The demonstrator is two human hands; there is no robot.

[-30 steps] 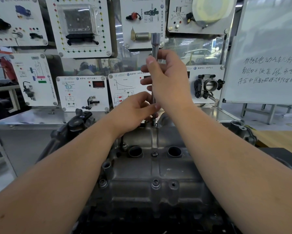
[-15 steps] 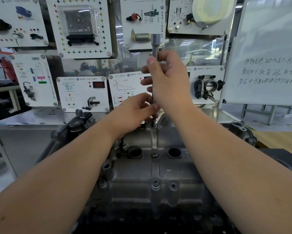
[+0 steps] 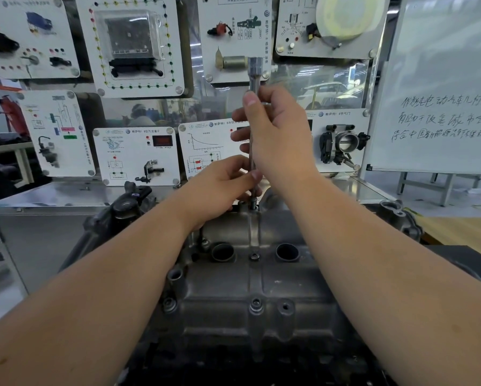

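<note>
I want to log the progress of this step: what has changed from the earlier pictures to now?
Very little. The right hand moved its thumb slightly up the socket bar; nothing was taken or let go. It still grips the upright bar, the left hand still pinches the lower shaft, and the tip stays at the far edge of the engine cover.

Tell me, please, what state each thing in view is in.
Bar: upright, tip down at the far edge of the cover.
Right hand: grips the bar's upper part.
Left hand: fingers pinch the bar low down.
Middle bolt: seated in the cover.
Near bolt: seated.
Left well: open.
Right well: open.
</note>
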